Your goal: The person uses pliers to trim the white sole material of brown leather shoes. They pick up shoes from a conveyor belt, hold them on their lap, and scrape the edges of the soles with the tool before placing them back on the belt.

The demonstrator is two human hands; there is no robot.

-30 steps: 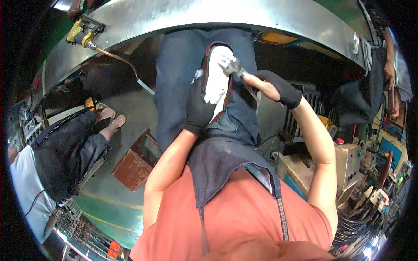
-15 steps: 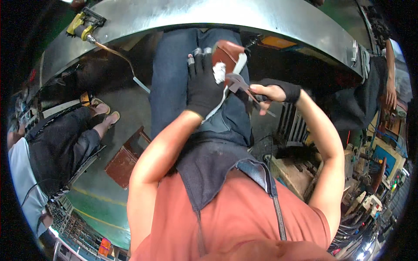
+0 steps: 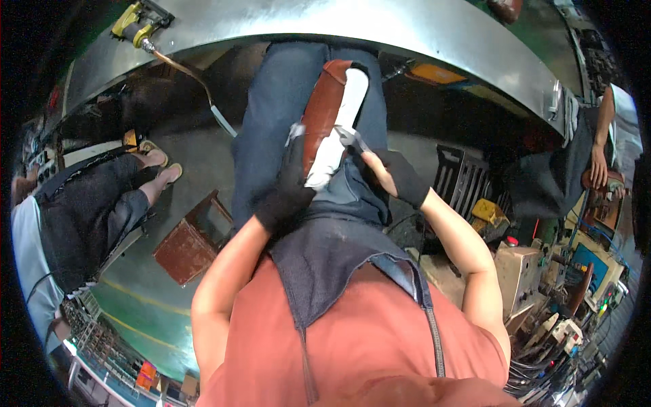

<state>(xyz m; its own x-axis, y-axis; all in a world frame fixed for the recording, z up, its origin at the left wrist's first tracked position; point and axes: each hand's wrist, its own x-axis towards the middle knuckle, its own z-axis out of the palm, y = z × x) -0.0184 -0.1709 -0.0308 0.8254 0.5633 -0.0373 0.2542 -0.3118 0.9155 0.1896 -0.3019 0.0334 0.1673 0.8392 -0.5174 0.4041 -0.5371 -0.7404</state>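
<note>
Both gloved; our left hand (image 3: pixel 288 186) still grips the brown shoe piece (image 3: pixel 332 119), now upright; right hand (image 3: pixel 393 178) pinches pliers (image 3: pixel 352 138) back against it.

Seen from above, the gloved left hand (image 3: pixel 288 193) grips a brown shoe with a white sole (image 3: pixel 332 122) lying along the lap. The gloved right hand (image 3: pixel 393 178) holds a small metal tool (image 3: pixel 351 138) against the sole. A steel table (image 3: pixel 380 27) curves across the top; a brown stool (image 3: pixel 188 239) stands on the floor to the left.
</note>
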